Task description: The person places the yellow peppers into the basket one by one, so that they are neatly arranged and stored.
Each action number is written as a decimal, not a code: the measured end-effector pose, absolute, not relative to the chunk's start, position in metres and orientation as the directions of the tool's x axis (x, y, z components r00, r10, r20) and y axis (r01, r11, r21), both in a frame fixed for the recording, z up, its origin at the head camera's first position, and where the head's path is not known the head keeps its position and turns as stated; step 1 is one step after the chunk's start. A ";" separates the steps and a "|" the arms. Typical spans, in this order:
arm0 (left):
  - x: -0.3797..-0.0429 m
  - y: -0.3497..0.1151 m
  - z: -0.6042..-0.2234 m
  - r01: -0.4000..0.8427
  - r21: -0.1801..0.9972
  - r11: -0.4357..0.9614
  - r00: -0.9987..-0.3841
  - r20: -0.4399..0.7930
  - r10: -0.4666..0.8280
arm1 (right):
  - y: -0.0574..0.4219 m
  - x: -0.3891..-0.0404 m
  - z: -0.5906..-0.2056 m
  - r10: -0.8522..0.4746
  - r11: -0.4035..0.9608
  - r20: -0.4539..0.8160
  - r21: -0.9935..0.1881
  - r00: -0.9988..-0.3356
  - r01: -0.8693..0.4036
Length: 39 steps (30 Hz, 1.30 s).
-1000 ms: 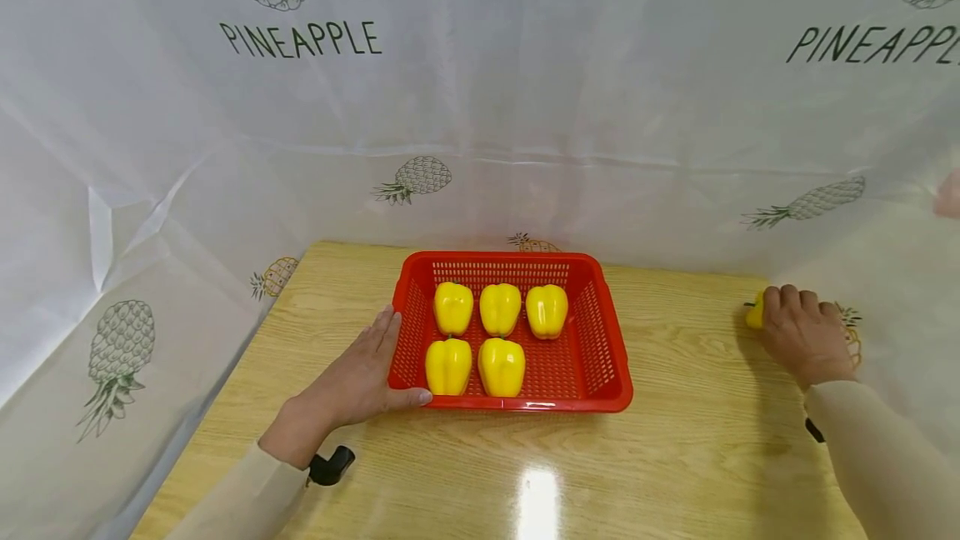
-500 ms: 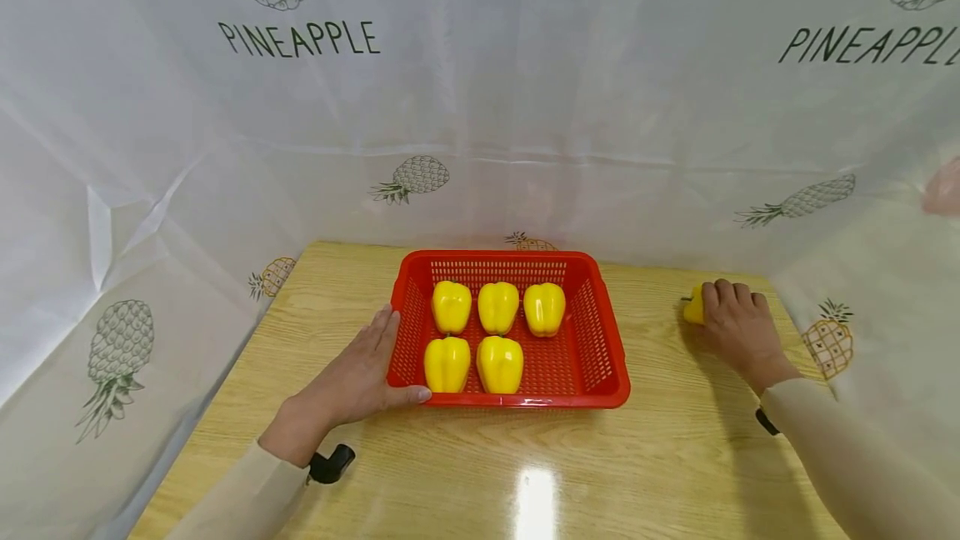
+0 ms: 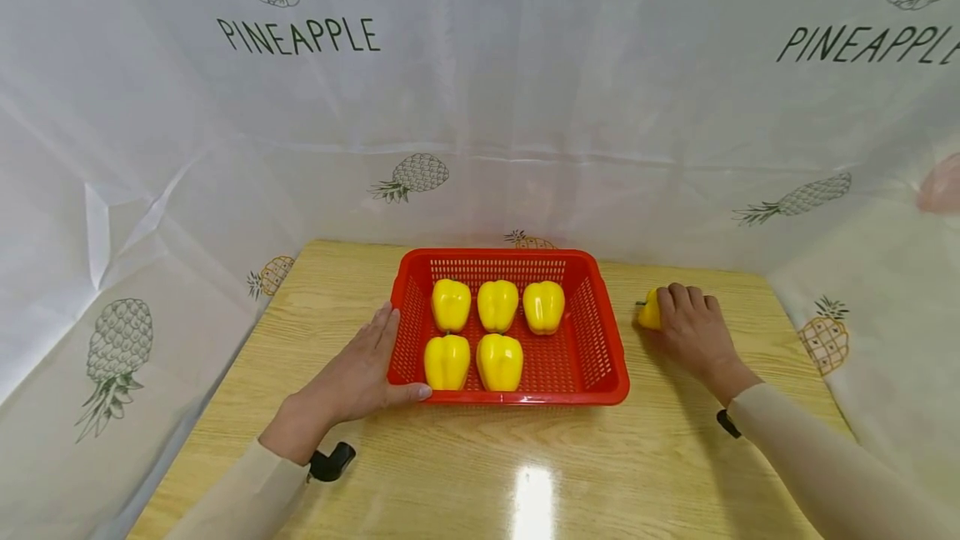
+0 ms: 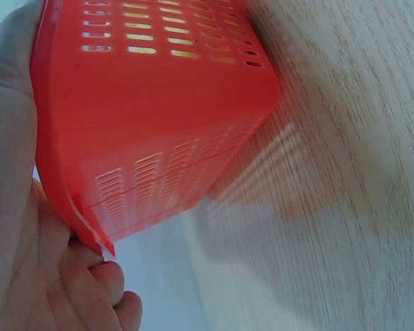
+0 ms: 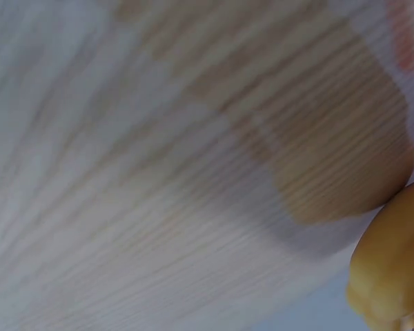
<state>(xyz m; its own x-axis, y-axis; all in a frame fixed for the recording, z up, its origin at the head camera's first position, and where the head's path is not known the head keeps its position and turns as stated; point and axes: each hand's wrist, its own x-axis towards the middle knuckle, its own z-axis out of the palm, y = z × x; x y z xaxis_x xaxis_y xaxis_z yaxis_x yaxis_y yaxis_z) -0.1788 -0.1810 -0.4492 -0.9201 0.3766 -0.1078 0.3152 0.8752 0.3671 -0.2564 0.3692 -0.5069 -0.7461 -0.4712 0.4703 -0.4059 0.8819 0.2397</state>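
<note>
A red plastic basket (image 3: 517, 399) with slotted walls stands on the table and holds several yellow bell peppers (image 3: 498, 307). My left hand (image 3: 348, 377) rests on the basket's front left corner, the thumb on the front rim and the straight fingers against the left side. The left wrist view shows that hand along the rim of the basket (image 4: 152, 96). To the right of the basket, my right hand (image 3: 693, 336) grips another yellow bell pepper (image 3: 649, 312), its green stem pointing left. Part of this bell pepper (image 5: 393, 262) shows in the right wrist view; the fingers hide much of it.
The wooden table (image 3: 585, 465) runs to a pale plastic sheet (image 3: 600, 107) printed with pineapples at the back and sides. Inside the basket, bare floor (image 3: 555, 365) shows at the front right, beside the bell peppers.
My right hand has moved left across the table with the yellow bell pepper, from the right edge to near the basket. The left hand and basket have stayed in place.
</note>
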 end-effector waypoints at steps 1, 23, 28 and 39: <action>-0.179 -0.181 -0.449 0.315 0.367 0.875 -0.920 -0.108 0.376 | 0.367 -0.256 -0.508 -0.472 0.881 0.474 0.239 -0.743 -0.408; -0.180 -0.183 -0.451 0.318 0.376 0.870 -0.918 -0.107 0.382 | 0.349 -0.224 -0.513 -0.319 0.947 0.477 0.140 -0.819 -0.288; -0.180 -0.182 -0.452 0.317 0.381 0.868 -0.918 -0.109 0.382 | 0.346 -0.211 -0.511 -0.281 0.957 0.482 0.082 -0.830 -0.277; -0.180 -0.183 -0.452 0.314 0.390 0.866 -0.918 -0.106 0.381 | 0.342 -0.185 -0.510 -0.300 0.950 0.518 0.086 -0.801 -0.300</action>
